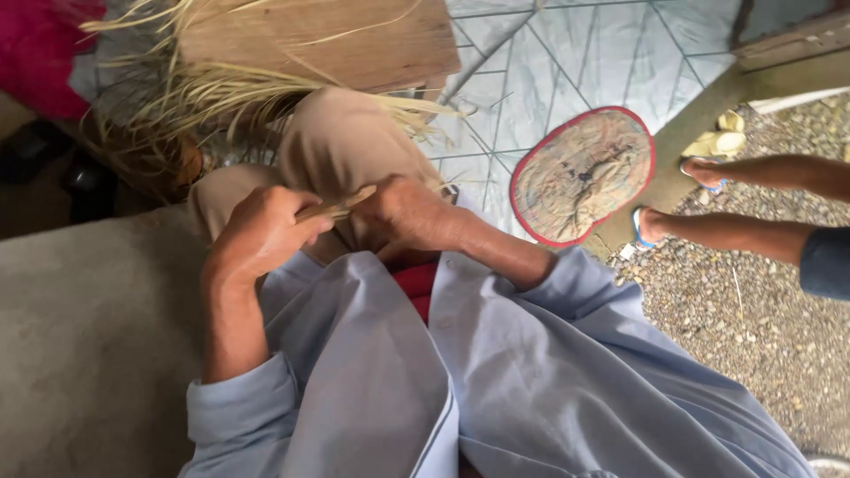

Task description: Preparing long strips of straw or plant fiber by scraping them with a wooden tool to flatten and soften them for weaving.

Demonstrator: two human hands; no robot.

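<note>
Far left, a magenta cloth [40, 49] fills the top corner, and below it a loose sheaf of pale straw fibres [190, 93] fans out over a brown wooden board [354, 40]; in the foreground a grey concrete ledge [88, 345] runs under the person's forearm. Now the left hand [266, 235], knuckles up, clenched around the near end of a thin tan strip [341, 206]; the strip lies over the lap, just above the beige trousers [341, 137], its long axis running low-left to high-right, the far end pointing up towards the right hand; it looks like a flat sliver of cane or leaf, though the hands cover most of it. The right hand [407, 217] meets it, fingers curled and pinching the strip's upper end, the two hands almost touching; both sleeves belong to a light blue shirt [496, 372]. Further right, an oval woven mat [583, 175] with a red border lies on the pale tiled floor [549, 53]; at the far right, another person's feet in blue sandals [686, 199] stand on gravel [753, 336].
</note>
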